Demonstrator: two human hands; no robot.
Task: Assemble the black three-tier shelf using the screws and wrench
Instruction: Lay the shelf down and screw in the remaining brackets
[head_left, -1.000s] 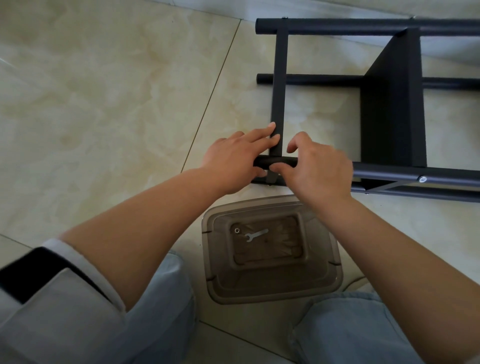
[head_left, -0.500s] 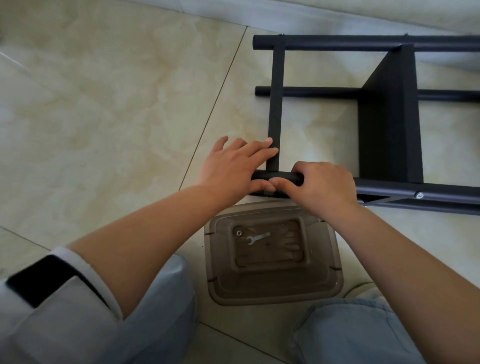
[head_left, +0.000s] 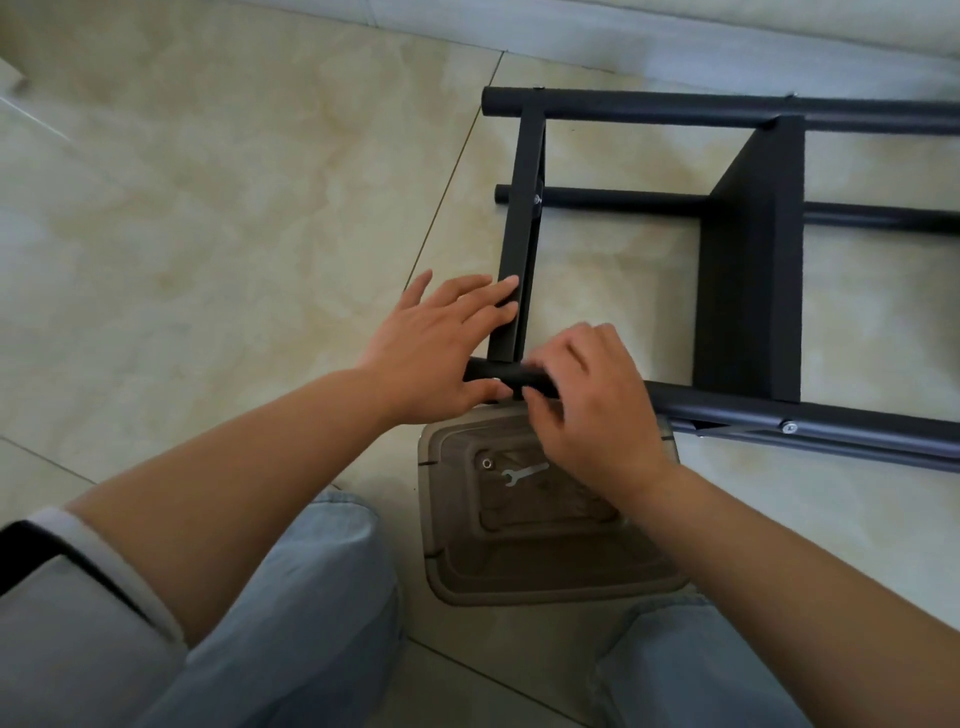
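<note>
Left fingers: straight and slightly spread, the fingertips (head_left: 501, 300) lying on the flat end panel (head_left: 521, 228) of the shelf; the thumb reaches under the near tube (head_left: 727, 410).
Left hand (head_left: 434, 345): palm down, pressing the panel just above its joint with the near tube.
Right fingers: curled round the near tube at that joint, clamped on it; whether they also pinch a screw cannot be told.
Right hand (head_left: 587, 400): knuckles up, just right of the left hand, almost touching it.
Shelf (head_left: 748, 260): black, lying on its side on the floor, far and right of the hands; round tubes run off to the right, and a second flat panel stands between them.
Screws in frame: one silver head (head_left: 789, 427) on the near tube to the right, one (head_left: 537, 199) on the end panel by a far tube.
Wrench (head_left: 524, 473): small, silver, lying in the brown translucent box (head_left: 545, 577), near side of the hands.
Loose screw (head_left: 487, 463): just left of the wrench in the same box.
Box: on the floor between the person's knees.
Floor (head_left: 208, 208): pale marbled tiles.
</note>
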